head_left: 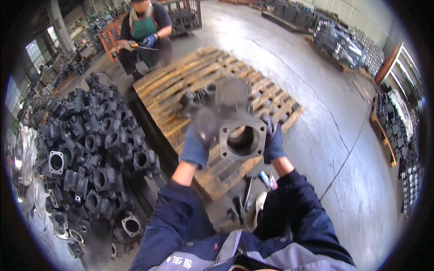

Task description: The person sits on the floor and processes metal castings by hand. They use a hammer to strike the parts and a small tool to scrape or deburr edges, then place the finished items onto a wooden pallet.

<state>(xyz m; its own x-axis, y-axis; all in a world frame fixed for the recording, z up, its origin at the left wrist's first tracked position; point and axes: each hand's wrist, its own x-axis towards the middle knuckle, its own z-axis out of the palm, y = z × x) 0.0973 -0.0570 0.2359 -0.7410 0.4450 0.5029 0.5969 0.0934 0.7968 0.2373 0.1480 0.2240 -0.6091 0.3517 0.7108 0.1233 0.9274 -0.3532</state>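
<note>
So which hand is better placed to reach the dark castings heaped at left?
Left, probably: the left hand is nearer the heap; the right hand is beyond the held casting. Both appear to be gripping it, though.

Upper left: seated co-worker (161, 16), green apron (143, 28), holding yellow-handled tool (134, 45). Nearby, orange crate (108, 39), dark barred bin (198, 14). Farther left, grey pillar (60, 25), bright window (34, 53). Upper right: plastic-wrapped stack (337, 43), pale ribbed wall (357, 13). Right edge: dark parts (391, 117) in rows. Cracked concrete floor (339, 90); long dark tools (247, 192), small colourful packet (265, 179) on it.
</note>
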